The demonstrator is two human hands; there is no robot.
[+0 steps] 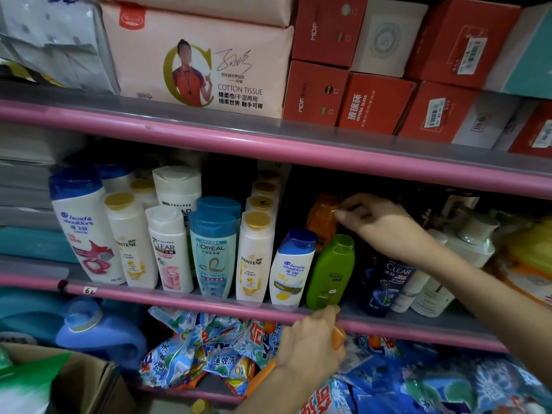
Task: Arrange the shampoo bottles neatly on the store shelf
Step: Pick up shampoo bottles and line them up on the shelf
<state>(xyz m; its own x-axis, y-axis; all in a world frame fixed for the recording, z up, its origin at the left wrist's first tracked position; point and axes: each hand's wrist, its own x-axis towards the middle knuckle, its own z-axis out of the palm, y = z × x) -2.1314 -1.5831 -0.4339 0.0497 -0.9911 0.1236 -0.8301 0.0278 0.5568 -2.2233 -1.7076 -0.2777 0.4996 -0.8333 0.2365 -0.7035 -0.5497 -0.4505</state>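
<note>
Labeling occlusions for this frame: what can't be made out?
- Head view: orange object in left hand, mostly covered by its fingers.
- Orange bottle label, in shadow behind green bottle; right hand at its cap.
- Dark CLEAR bottle, partly behind the right forearm.

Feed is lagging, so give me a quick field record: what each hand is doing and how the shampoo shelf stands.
right hand: reaching to the back of the shelf, fingers on the orange bottle
left hand: below the pink shelf rail, gripping an orange object, mostly hidden
front row: upright; green bottle beside the small Head & Shoulders bottle
dark Clear bottle: leaning, right of the green one
</note>
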